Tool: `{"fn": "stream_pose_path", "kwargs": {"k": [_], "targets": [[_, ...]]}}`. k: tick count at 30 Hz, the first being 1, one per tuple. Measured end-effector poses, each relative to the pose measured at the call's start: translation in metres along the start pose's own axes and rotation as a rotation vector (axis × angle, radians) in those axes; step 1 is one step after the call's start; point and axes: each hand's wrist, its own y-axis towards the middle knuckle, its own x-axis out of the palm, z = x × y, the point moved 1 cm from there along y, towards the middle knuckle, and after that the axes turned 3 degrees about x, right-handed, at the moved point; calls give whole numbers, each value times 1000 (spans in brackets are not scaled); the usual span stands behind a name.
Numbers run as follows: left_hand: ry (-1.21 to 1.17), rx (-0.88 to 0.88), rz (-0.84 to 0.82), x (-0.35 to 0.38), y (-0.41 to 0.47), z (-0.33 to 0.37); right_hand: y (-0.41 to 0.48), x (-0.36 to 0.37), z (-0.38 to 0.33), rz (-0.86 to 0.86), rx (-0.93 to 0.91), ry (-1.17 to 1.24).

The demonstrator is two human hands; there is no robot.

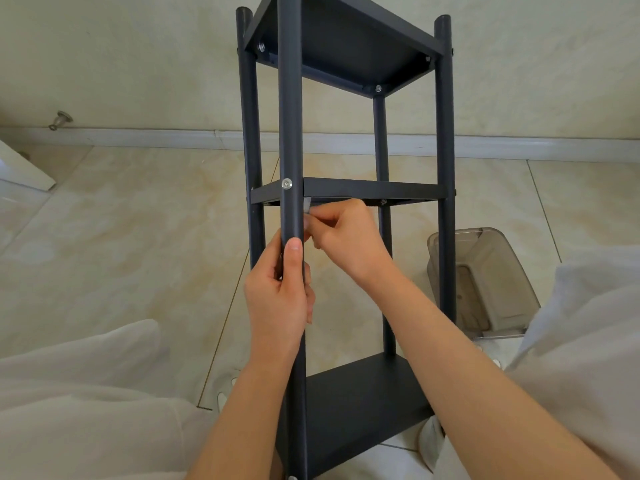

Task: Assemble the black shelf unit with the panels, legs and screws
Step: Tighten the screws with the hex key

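"What's in that tub?"

"The smoky plastic tub sits on the floor just right of the shelf unit, partly behind one of its legs. Through the tinted wall I can't tell what it holds."

"And the hands?"

"The left hand is wrapped round the near leg, below the screw at the middle panel. The right hand pinches a small silvery piece just under that panel, beside the leg."

"Where's the unit?"

"Between the person's knees, over cream floor tiles. Behind it run a white baseboard and a pale wall, with a metal door stop at the left."
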Motion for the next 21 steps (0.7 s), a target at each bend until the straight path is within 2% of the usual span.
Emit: {"fn": "stream_pose_path", "kwargs": {"k": [6, 13, 16, 21], "targets": [[1, 13, -5, -1, 0, 0, 4, 18, 10, 159, -137, -49], [21, 25, -10, -1, 3, -2, 6, 22, 15, 197, -189, -54], [23, 27, -12, 0, 2, -1, 6, 20, 17, 170, -163, -64], [35, 35, -16, 1, 2, 1, 5, 18, 22, -10, 29, -13]]}}
